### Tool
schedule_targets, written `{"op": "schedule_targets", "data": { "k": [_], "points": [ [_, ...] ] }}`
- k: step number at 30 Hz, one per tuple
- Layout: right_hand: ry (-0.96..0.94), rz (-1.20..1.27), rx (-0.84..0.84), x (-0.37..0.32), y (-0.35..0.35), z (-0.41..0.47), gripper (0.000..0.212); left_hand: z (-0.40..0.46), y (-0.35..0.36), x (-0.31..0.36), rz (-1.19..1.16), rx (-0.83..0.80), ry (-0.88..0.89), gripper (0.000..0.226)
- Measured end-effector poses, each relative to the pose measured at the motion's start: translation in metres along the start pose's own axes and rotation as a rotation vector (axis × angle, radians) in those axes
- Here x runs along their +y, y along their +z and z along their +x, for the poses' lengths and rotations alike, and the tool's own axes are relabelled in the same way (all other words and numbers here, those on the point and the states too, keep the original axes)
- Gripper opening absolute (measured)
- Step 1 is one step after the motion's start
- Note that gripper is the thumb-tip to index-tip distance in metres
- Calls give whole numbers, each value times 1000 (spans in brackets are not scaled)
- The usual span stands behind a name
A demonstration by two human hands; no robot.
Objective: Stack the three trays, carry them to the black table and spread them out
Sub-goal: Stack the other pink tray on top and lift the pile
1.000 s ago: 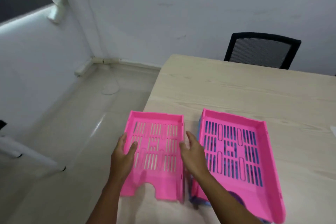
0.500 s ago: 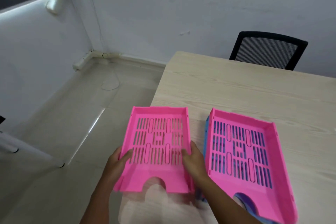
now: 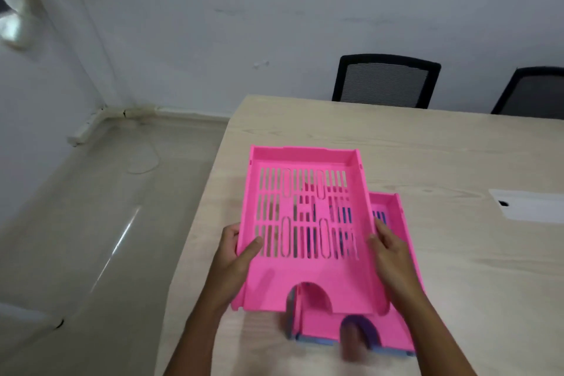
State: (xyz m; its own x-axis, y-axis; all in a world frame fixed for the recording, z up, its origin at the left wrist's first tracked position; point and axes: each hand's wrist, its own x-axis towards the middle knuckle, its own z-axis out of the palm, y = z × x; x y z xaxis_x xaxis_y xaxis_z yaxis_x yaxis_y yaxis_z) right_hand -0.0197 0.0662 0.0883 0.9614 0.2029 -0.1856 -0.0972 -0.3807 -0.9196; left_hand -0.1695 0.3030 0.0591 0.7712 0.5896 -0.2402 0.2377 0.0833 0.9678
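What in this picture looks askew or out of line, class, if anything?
The pink tray held by the left hand and right hand is not squared over the lower pink tray. It sits offset to the left, over the edge of the blue tray underneath. Nothing looks spilled or broken.

You have two pink trays (image 3: 305, 201) (image 3: 386, 207), one blue tray (image 3: 314, 342) beneath the lower pink one, one desk (image 3: 457, 162), two black chairs (image 3: 386, 79) (image 3: 534, 91) and two hands (image 3: 235, 256) (image 3: 393, 256).
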Motion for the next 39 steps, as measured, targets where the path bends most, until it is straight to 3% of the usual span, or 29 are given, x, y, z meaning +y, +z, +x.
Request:
{"op": "schedule_targets", "data": {
  "k": [5, 10, 22, 30, 35, 39],
  "points": [
    [81, 32, 49, 26, -79, -5, 47, -15, 74, -6, 75, -150, -12, 55],
    [161, 40, 58, 53, -99, -13, 45, -31, 104, -21, 173, -118, -27, 27],
    [166, 58, 49, 70, -104, -9, 41, -33, 118, -18, 238, -90, -35, 28],
    [147, 57, -6, 70, -101, 4, 41, -20, 118, -17, 303, -123, -88, 44],
    [205, 183, -13, 85, -109, 9, 36, -12, 115, -19, 76, -77, -155, 24],
    [294, 283, -102, 100, -113, 18, 48, -1, 116, -25, -156, -130, -282, 39]
  ]
}}
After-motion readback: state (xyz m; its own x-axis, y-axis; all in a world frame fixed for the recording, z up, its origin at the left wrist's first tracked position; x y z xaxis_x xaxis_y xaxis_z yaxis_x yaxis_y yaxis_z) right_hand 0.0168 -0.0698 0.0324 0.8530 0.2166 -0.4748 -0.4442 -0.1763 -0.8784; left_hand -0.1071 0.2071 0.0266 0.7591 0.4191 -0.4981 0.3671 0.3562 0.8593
